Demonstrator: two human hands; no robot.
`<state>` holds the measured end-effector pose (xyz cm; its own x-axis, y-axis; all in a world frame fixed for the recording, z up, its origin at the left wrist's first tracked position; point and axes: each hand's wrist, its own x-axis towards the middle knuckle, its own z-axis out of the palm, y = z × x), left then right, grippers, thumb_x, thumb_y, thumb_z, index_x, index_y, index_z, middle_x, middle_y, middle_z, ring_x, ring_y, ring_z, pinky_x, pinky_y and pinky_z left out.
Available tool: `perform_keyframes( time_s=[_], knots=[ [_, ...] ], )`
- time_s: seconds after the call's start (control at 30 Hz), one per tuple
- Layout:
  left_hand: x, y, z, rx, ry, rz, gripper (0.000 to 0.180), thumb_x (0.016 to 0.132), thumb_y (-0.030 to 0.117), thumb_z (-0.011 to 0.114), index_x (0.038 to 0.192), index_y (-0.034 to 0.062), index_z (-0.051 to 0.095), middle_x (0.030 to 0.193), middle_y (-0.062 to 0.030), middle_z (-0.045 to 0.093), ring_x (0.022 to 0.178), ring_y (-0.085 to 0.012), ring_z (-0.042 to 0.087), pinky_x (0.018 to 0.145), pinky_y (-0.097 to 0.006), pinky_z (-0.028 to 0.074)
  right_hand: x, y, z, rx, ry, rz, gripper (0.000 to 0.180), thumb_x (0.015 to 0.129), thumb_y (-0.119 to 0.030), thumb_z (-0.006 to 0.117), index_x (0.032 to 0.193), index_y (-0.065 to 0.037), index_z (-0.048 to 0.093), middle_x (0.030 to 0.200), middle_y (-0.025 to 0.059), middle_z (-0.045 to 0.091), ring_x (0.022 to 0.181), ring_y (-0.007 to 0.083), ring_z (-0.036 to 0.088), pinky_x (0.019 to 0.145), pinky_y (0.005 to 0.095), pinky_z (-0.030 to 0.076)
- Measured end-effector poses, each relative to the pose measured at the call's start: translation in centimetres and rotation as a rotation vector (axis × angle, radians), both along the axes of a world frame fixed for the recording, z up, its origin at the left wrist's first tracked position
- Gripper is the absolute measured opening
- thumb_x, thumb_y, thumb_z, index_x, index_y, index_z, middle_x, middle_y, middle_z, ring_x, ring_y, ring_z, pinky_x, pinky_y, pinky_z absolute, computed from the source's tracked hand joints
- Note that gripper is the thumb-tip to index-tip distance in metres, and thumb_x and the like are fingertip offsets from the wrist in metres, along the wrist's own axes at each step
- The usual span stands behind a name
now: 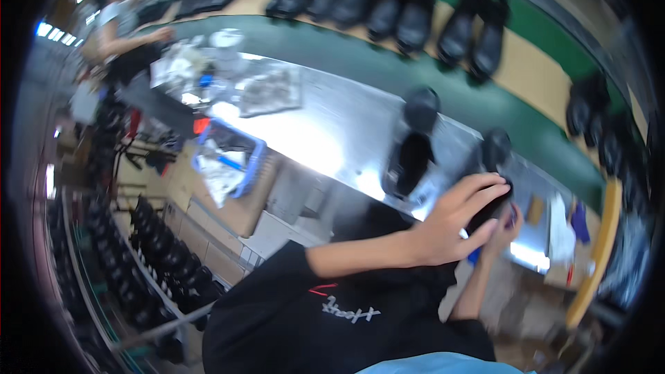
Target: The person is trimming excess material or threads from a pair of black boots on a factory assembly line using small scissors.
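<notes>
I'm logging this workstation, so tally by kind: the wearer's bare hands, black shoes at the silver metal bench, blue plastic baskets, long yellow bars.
Bare hands, left and right: 2
Black shoes at the silver metal bench: at least 2, partly hidden
Blue plastic basket: 1
Long yellow bar: 1
Total: at least 6

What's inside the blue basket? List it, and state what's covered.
The basket holds loose white material, a blue strip and something dark toward its far end. Whatever lies beneath these is covered, and blur hides finer detail.
</notes>
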<state>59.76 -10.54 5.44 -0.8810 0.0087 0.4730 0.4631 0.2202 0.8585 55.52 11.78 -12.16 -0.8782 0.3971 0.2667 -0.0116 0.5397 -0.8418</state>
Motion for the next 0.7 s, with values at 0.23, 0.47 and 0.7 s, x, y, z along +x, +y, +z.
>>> perform_keyframes(
  time_s=[0.23,0.47,0.7],
  knots=[
    [-4.9,2.7,-8.1,0.061,-0.327,-0.086,0.057,0.072,-0.007,0.052,0.128,-0.0035,0.054,0.133,-0.0222,0.055,0.133,-0.0321,0.047,0.112,-0.04,0.035,-2.0,0.6,-0.6,-0.045,-0.025,0.1,0.025,0.097,-0.017,0.061,0.108,0.005,0.063,0.099,0.011,0.066,0.088,0.0186,0.061,0.081,0.0322,0.049],
    [-6.1,3.0,-7.7,0.34,-0.399,0.05,0.04,0.074,-0.01,0.038,0.102,-0.0108,0.067,0.113,-0.024,0.067,0.125,-0.0321,0.055,0.108,-0.037,0.04,-2.6,0.4,-0.7,-0.016,-0.005,0.058,0.024,0.096,-0.017,0.06,0.103,0.006,0.063,0.094,0.0144,0.067,0.084,0.0204,0.061,0.078,0.0335,0.049],
    [-4.7,3.1,-7.7,0.291,-0.305,0.012,0.04,0.067,-0.013,0.036,0.093,-0.012,0.067,0.107,-0.0258,0.068,0.118,-0.0355,0.06,0.108,-0.037,0.041,-2.6,0.5,-1.0,0.061,0.024,0.066,0.027,0.097,-0.02,0.061,0.107,0.005,0.064,0.097,0.0139,0.07,0.085,0.0192,0.064,0.079,0.0327,0.05]
  ],
)
